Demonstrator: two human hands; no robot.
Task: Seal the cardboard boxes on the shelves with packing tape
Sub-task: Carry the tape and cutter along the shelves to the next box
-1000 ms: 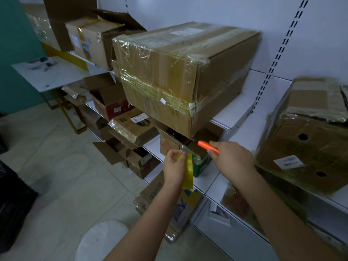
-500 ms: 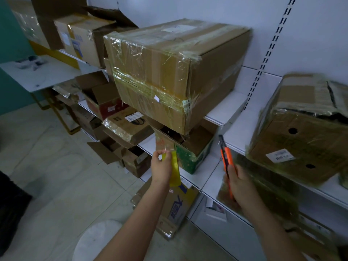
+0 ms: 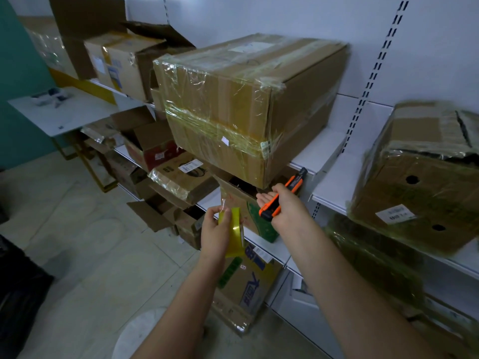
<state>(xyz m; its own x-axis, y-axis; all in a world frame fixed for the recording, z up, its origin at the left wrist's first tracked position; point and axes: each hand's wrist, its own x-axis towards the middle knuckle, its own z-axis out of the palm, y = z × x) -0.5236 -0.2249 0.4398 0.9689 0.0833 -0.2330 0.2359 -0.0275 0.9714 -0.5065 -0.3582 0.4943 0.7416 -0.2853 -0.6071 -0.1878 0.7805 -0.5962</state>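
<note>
My left hand (image 3: 216,233) grips a yellow roll of packing tape (image 3: 233,233) in front of the middle shelf. A clear strip runs from the roll up to the open box (image 3: 234,196) under the big one. To the right, my right hand (image 3: 286,212) holds an orange and black box cutter (image 3: 278,199), its tip pointing up toward the shelf edge. A large cardboard box (image 3: 241,104) wrapped in clear tape sits on the upper shelf above both hands. Another taped box (image 3: 425,182) with round holes rests on the shelf at the right.
White shelves (image 3: 331,151) carry several open and crumpled boxes at the left (image 3: 153,143). A printed box (image 3: 246,286) leans on the floor below my hands. A small white table (image 3: 64,112) stands at the left, a dark object (image 3: 18,294) at the lower left.
My right hand has swung the cutter up and toward the left hand. The left hand keeps the tape roll, with a strip now stretched up to the box. The camera has moved closer.
</note>
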